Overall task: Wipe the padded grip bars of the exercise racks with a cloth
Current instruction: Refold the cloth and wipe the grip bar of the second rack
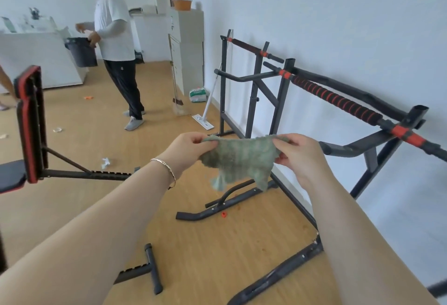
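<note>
The left grip [191, 149] is pinching one top corner of the green cloth [242, 157] between thumb and curled fingers. The right grip [297, 157] is pinching the opposite top corner. The cloth is hanging spread between them near the middle of the view, with its lower edge dangling free above the wooden floor [217, 244]. A bracelet [167, 169] is sitting on the left wrist.

At 2 o'clock from the cloth, and apart from it, the near rack's padded bar [336, 101], wound in red and black, is running along the white wall. At 12 o'clock the far rack [223, 74] is standing with its own padded top bar [246, 46]. A mop [208, 103] is leaning just beside that rack at 11 o'clock.

At 9 o'clock a black and red bench [31, 123] is standing on the floor. At 10 o'clock a person [116, 26] in a white shirt is holding a dark bin bag [82, 51].
</note>
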